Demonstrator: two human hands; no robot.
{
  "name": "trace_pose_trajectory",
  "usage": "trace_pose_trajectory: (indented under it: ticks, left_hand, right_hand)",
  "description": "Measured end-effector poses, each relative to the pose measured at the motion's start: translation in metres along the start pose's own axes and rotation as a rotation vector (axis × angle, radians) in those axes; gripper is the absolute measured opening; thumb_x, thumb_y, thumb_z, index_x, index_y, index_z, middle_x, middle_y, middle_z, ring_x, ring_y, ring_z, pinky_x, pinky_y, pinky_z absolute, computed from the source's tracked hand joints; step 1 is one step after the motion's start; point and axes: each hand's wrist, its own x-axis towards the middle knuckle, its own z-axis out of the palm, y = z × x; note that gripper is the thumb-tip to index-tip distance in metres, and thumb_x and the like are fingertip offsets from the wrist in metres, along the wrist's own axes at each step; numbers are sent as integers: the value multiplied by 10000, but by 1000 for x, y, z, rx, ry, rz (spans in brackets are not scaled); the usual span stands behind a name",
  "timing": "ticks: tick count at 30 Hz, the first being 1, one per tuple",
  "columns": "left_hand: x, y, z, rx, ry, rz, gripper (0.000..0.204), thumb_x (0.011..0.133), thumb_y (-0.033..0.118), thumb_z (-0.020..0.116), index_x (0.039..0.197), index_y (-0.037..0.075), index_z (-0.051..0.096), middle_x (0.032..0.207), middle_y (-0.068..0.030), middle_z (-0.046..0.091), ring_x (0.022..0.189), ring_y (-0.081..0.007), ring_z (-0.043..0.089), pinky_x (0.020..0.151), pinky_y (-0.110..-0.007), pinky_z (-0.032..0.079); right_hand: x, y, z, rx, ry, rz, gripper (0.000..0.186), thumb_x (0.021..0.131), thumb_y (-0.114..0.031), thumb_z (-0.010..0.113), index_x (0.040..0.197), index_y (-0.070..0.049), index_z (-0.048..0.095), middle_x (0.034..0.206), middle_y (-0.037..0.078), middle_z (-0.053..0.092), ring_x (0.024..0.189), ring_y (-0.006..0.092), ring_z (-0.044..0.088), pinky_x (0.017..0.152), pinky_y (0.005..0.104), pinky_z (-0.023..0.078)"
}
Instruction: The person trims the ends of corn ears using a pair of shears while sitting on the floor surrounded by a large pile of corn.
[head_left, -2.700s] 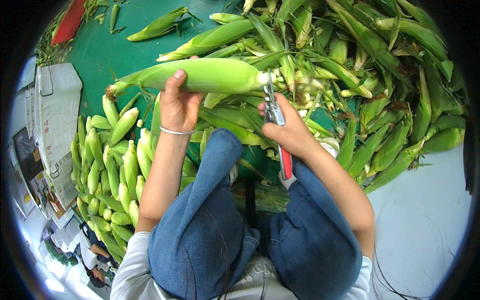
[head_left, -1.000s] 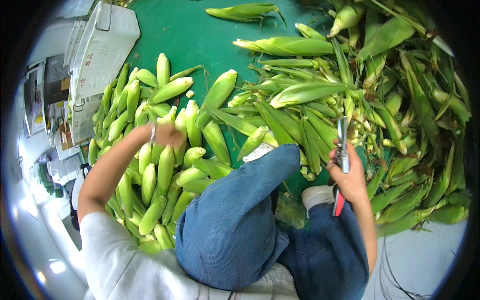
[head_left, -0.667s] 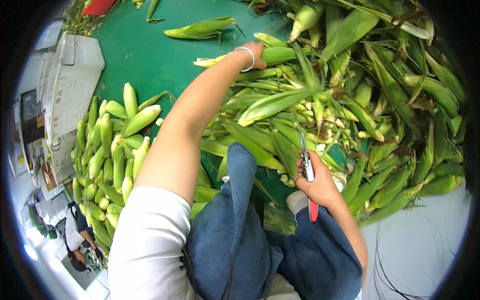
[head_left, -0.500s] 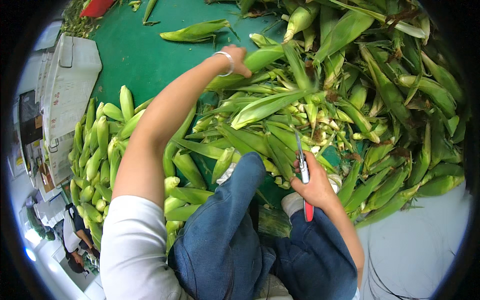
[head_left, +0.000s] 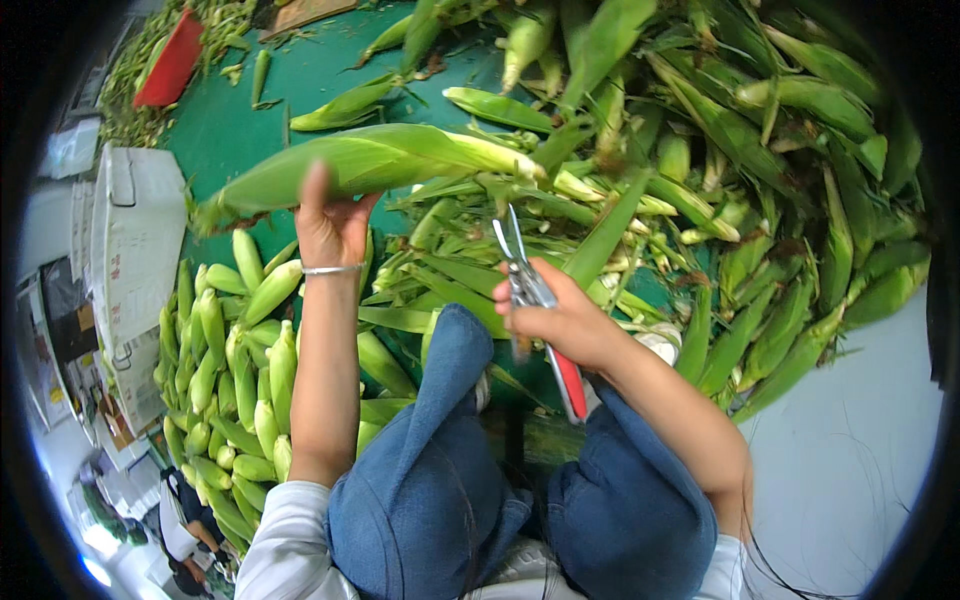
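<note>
My left hand [head_left: 332,225], wearing a bracelet, is closed round a long ear of corn in green husk [head_left: 400,160], held sideways with its pale stem end at the right. My right hand [head_left: 570,315] grips metal shears [head_left: 530,280] with a red handle; their jaws are apart, just below that stem end. Under both hands lie loose leaves and husk scraps [head_left: 450,275]. Smaller, tidy ears of corn [head_left: 245,385] are heaped beside my left forearm.
Leafy, untidy corn [head_left: 800,200] is piled high at the right. A green surface [head_left: 230,120] carries stray ears and a red object [head_left: 168,62]. White crates [head_left: 135,240] stand at the left, with another person [head_left: 180,515] at the lower left. My bent knees occupy the foreground.
Since half a second ago my left hand has lifted an ear from the back pile and drawn it leftward, nearer me. My right hand has risen and the shears' jaws have spread.
</note>
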Motion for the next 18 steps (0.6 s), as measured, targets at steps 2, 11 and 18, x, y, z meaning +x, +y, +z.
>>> trace_pose_trajectory:
  ticks: [2,11,18]
  left_hand:
    - [-14,-9,2,8,27,-12,401,829,285,627,1131,56,497,1167,-141,523,1122,-306,477,942,-551,395]
    - [-65,-21,14,194,137,-20,371,822,258,644,1105,63,504,1120,-101,545,1037,-249,534,881,-487,459]
    - [-41,-13,-5,83,206,-82,346,822,292,638,1071,78,528,1077,-106,569,1024,-252,536,902,-462,442]
  right_hand:
    - [8,1,1,72,51,-4,507,730,-85,591,1196,-3,410,1048,66,529,940,163,543,808,289,445]
    - [36,28,-13,-229,312,-268,359,767,-76,552,1105,2,460,843,65,567,723,158,584,675,259,486]
    - [11,16,-26,-191,469,-311,448,738,-133,634,1109,23,436,824,86,558,671,204,577,638,327,493]
